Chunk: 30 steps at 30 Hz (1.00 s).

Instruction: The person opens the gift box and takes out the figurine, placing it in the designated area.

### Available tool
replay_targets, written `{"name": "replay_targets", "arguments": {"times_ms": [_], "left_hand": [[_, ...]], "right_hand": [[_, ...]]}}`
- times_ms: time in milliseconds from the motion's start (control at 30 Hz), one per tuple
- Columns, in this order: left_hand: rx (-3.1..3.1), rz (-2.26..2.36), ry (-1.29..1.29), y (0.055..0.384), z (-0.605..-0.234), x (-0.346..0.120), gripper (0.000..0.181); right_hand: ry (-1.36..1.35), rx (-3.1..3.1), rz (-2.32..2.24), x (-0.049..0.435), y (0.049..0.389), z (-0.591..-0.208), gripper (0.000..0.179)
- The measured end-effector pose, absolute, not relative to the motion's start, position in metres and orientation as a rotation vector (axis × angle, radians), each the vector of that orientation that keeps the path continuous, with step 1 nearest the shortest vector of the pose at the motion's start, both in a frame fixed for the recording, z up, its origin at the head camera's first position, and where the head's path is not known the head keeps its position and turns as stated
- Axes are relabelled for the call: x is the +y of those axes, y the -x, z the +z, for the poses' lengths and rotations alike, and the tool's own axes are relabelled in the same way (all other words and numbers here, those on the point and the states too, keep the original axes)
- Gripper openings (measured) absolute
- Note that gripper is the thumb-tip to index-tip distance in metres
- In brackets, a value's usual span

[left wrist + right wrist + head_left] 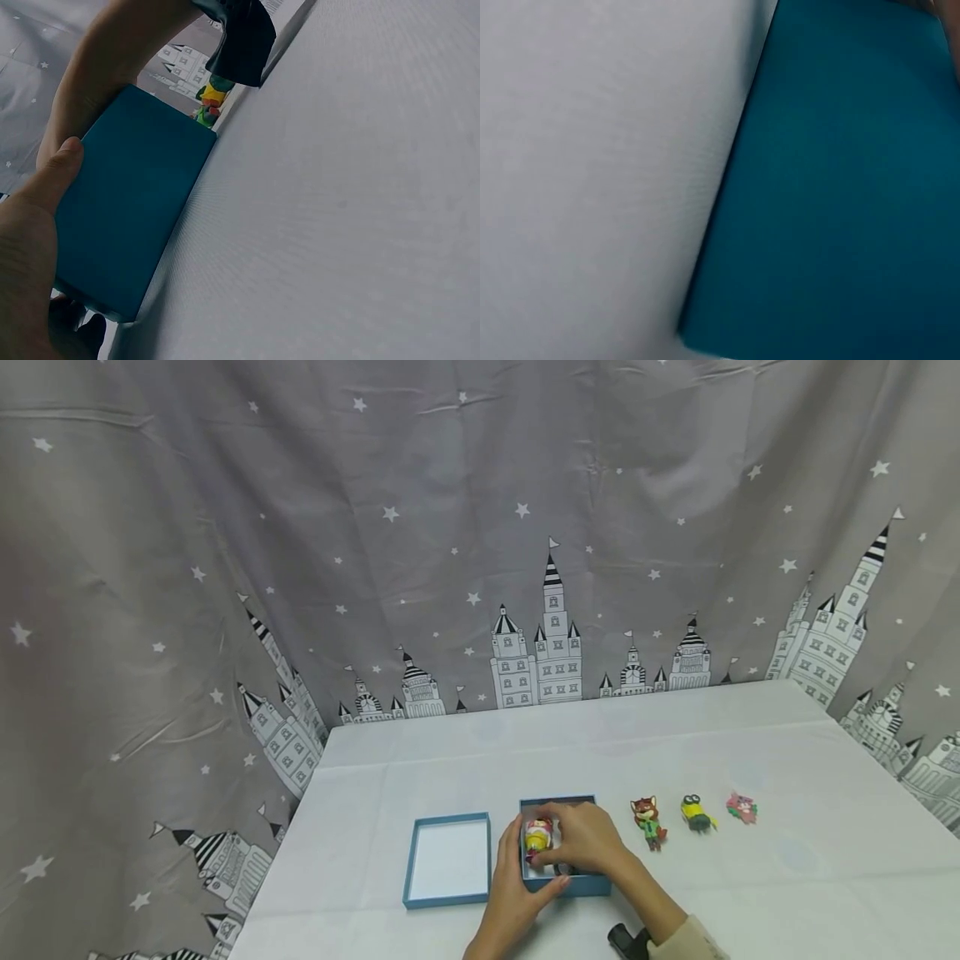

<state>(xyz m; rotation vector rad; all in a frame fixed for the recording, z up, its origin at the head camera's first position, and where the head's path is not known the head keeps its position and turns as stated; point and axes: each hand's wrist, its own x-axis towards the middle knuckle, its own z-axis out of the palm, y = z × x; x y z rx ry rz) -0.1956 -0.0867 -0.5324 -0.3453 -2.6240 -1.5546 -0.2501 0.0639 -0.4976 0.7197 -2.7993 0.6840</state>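
In the head view, a blue box [588, 887] stands on the white table. My left hand [513, 893] grips its near left corner, fingers along the left wall and thumb at the near side. Inside the box, at the left, is a toy figurine [537, 837] in yellow, red and white. My right hand [588, 839] reaches in from the right and pinches the figurine between thumb and fingers, covering much of the box's inside. The left wrist view shows the box's blue side [135, 202] with my thumb against its edge. Blue wall [840, 195] fills much of the right wrist view.
A shallow blue-rimmed lid [447, 902] with a white inside lies left of the box. To the right, a fox figurine [648, 823], a yellow minion figurine [697, 814] and a small pink figurine [742, 807] lie in a row. A grey castle-print curtain [420, 543] hangs behind the table.
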Motion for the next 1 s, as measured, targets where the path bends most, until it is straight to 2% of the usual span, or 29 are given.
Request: {"name": "replay_targets", "arguments": {"times_ms": [1000], "left_hand": [[-2.64, -1.542, 0.331, 0.1967, -0.5323, -0.0866, 0.098]], "right_hand": [[-0.757, -2.812, 0.542, 0.0649, 0.2497, -0.4966, 0.067]]}}
